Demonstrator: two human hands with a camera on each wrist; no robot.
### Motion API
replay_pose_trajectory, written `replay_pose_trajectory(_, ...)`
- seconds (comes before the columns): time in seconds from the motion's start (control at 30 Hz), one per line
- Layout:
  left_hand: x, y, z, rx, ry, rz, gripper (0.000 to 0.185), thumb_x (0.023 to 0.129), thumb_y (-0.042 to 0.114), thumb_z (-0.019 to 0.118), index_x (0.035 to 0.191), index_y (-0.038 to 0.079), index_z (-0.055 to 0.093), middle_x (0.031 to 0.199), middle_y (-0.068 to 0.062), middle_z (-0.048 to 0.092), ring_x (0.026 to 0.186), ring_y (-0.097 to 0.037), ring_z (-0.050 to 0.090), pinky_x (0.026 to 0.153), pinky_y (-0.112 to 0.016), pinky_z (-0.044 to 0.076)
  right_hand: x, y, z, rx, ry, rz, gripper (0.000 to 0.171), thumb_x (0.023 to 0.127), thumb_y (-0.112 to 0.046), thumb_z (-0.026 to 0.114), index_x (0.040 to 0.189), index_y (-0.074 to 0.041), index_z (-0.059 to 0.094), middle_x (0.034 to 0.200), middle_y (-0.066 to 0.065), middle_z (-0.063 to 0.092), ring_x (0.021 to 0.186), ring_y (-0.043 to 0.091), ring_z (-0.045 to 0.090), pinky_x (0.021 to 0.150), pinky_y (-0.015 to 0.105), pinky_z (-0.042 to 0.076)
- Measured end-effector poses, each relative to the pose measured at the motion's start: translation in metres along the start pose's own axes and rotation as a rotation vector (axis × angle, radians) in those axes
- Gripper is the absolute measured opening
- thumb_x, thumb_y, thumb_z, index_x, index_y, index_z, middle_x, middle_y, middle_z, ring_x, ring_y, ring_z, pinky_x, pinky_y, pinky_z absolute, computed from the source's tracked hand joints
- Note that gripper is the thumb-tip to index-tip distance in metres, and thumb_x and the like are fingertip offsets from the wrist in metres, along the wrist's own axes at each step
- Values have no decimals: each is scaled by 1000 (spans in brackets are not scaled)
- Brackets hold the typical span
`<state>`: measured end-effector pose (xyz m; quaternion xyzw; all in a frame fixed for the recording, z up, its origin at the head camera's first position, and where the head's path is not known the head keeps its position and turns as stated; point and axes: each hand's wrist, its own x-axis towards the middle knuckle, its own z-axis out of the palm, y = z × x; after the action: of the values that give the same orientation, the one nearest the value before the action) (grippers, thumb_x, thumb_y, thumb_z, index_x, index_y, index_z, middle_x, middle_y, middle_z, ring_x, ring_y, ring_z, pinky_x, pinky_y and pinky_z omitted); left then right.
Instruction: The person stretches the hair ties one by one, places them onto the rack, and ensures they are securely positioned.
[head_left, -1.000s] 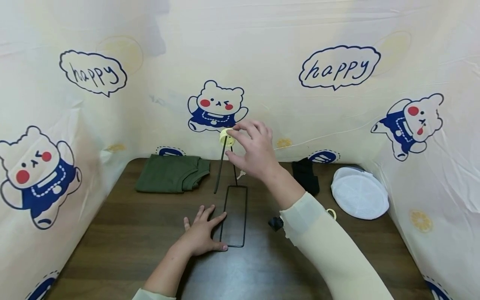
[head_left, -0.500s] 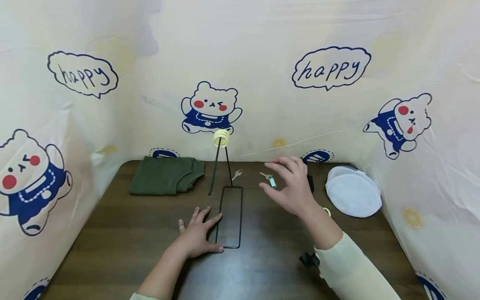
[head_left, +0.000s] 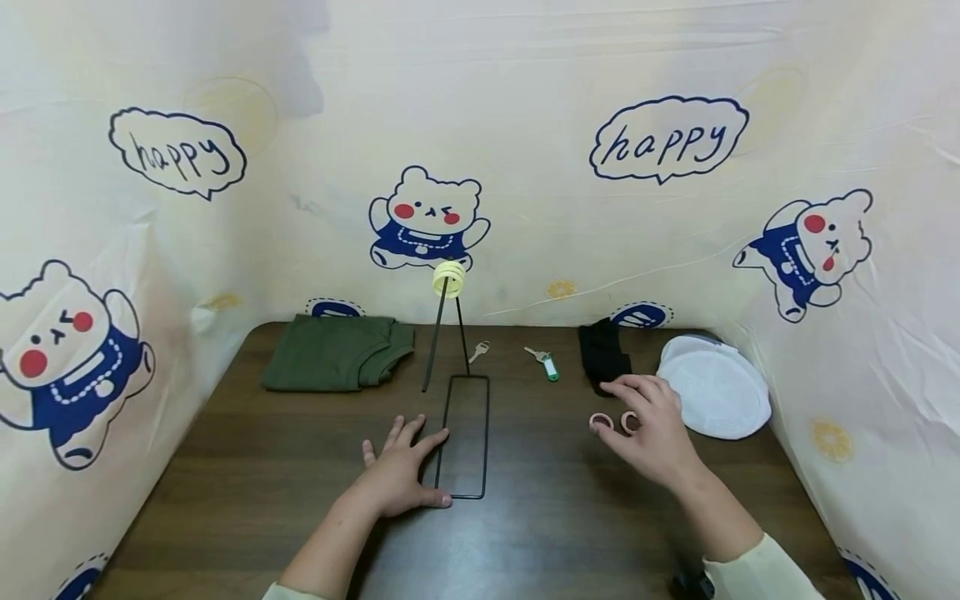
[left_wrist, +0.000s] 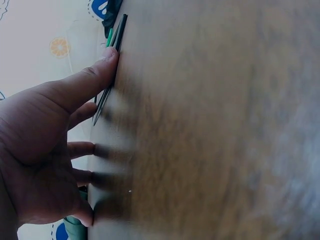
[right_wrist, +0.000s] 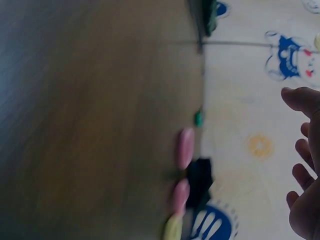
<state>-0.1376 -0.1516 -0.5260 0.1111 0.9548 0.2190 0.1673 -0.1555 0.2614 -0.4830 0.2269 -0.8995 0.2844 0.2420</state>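
A black wire stand (head_left: 465, 437) rests on the dark wooden table (head_left: 262, 467), its upright rod carrying yellow rings (head_left: 448, 279) at the top. My left hand (head_left: 423, 467) lies flat beside the stand's rectangular base; in the left wrist view its thumb (left_wrist: 102, 67) touches the wire (left_wrist: 106, 95). My right hand (head_left: 626, 407) hovers with spread fingers over two pink rings (head_left: 600, 422), holding nothing. The right wrist view shows the pink rings (right_wrist: 185, 147), blurred, with a yellow ring (right_wrist: 173, 227) below them and my fingers (right_wrist: 302, 150) apart at the right.
A folded green shirt (head_left: 333, 362) lies at the back left. Behind the stand are a bare key (head_left: 478, 350) and keys with a green tag (head_left: 547, 362). A black cloth (head_left: 603, 358) and a white mesh cap (head_left: 716, 387) sit at the back right. Printed sheets wall the table.
My right hand left the yellow rings on the stand's top, then swung right and down to the pink rings on the table. The left hand has stayed flat by the base.
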Motion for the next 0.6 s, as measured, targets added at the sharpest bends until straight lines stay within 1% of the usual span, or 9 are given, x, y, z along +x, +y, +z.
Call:
replay_pose_trajectory(0.13,0,1,-1,-9,9,3,104,68,63,90,158,37,44,172,-9,19,158,-41,1,106,-86,-2,-19,24,-8,-58,-88,79,58,72,-29,96,124,-15,73,119,7,63,115,34,51,89,59,35)
replay_pose_trajectory(0.3,-1,3,-3,-7,7,-4,104,68,62,91,158,36,45,172,-10,19,158,-42,1,105,-87,-2,-36,47,-17,-123,-235,180,64,73,-32,95,130,-15,70,123,13,61,118,39,50,86,61,35)
replay_pose_trajectory(0.43,-2,4,-2,-16,-2,-8,104,68,62,91,158,35,45,172,-10,19,158,-42,1,105,-87,-2,-44,63,-23,-163,-316,239,67,75,-36,93,133,-12,69,127,18,61,117,43,51,82,62,38)
replay_pose_trajectory(0.6,0,4,0,-14,6,0,104,68,63,91,158,36,45,172,-10,19,158,-41,1,106,-86,-2,-46,83,-28,-219,-399,278,65,81,-39,88,135,-9,67,128,21,60,116,44,52,80,62,42)
